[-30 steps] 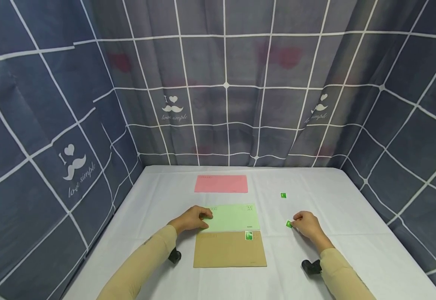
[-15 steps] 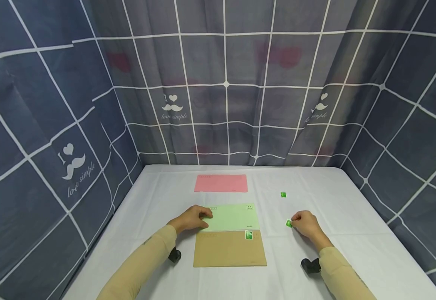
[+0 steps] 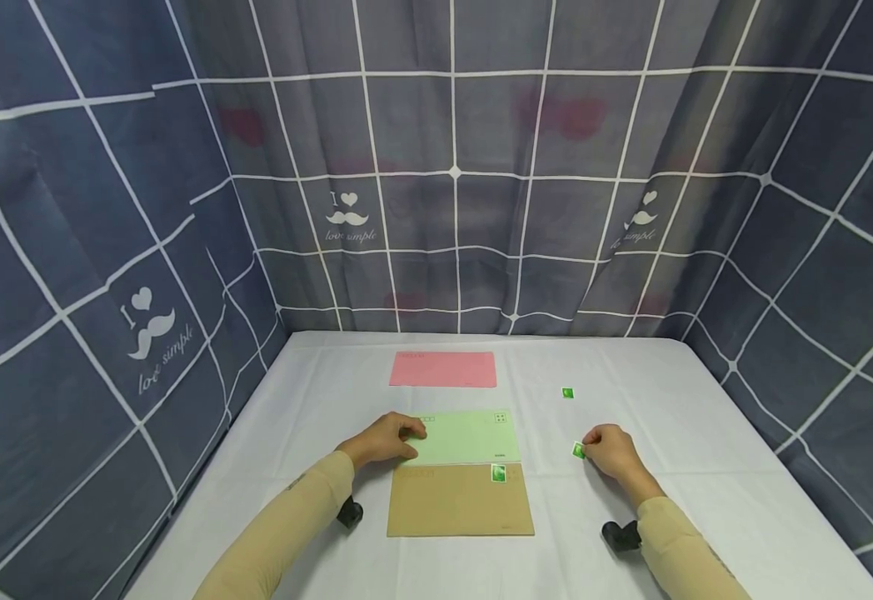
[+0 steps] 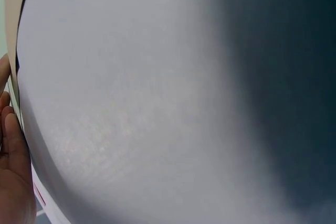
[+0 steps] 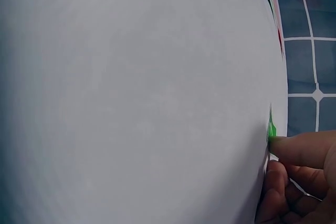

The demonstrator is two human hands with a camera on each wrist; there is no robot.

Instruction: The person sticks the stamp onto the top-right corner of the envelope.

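My left hand rests on the left end of a light green envelope, its thumb and fingers spread apart at that edge. Fingers show at the far left of the left wrist view. My right hand pinches a small green stamp at the tabletop, right of the envelopes. In the right wrist view the thumb presses against the stamp. Directly below the green envelope lies a brown envelope with a green stamp at its upper right corner.
A pink envelope lies at the back of the white-covered table. Another green stamp lies farther back on the right. Dark grid-patterned curtains stand behind and at both sides.
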